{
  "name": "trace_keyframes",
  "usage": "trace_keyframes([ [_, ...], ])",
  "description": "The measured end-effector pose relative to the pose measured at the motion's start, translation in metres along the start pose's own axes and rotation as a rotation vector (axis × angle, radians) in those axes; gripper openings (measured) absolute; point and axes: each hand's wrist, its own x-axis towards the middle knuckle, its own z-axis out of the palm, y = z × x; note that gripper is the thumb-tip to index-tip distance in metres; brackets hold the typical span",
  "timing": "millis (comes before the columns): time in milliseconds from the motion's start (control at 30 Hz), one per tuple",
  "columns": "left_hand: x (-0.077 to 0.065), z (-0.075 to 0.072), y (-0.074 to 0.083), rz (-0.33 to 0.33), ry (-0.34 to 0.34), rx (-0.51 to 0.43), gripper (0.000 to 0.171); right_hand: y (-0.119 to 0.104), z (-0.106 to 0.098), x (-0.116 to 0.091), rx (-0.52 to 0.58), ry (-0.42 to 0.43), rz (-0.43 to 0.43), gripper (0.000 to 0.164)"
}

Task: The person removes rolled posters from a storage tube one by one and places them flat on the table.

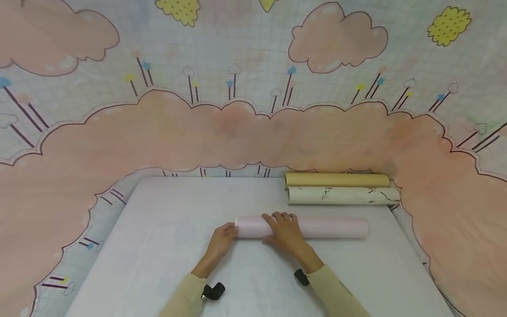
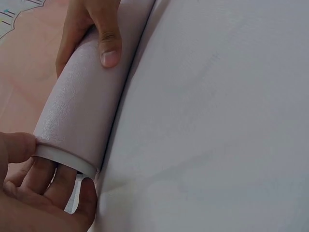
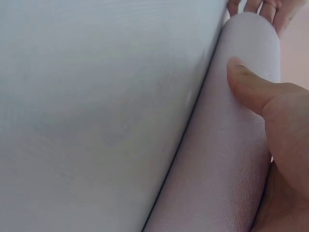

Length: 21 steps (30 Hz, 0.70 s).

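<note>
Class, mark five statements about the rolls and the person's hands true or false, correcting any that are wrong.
1. The left hand has fingers inside one end of the pink roll. True.
2. The yellow roll lies beyond the patterned roll. True.
3. The right hand holds the yellow roll. False: it holds the pink roll.
4. The pink roll stands upright. False: it lies on its side.
5. Both sleeves are beige. True.

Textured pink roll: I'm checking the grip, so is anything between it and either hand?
Nothing visible: the left hand pinches the textured pink roll at one end; the right hand grips its side. The gold roll and cream patterned roll lie beyond.
</note>
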Motion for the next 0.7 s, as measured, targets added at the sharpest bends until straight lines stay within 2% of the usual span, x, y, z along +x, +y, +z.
trace_keyframes([
  [167, 0.000, 0.000, 0.000, -0.004, 0.005, 0.003, 0.032, -0.001, 0.002, -0.001, 0.009, 0.006, 0.014, 0.074],
  [333, -0.002, -0.003, 0.000, -0.017, 0.048, 0.040, 0.031, -0.004, 0.003, -0.002, 0.024, 0.017, -0.005, 0.074],
  [500, -0.005, -0.011, -0.002, -0.028, 0.088, 0.066, 0.031, -0.007, 0.004, -0.003, 0.028, 0.018, 0.004, 0.075],
  [700, -0.006, -0.021, -0.003, -0.029, 0.090, 0.048, 0.030, -0.006, 0.003, -0.003, -0.002, 0.034, 0.003, 0.075],
])
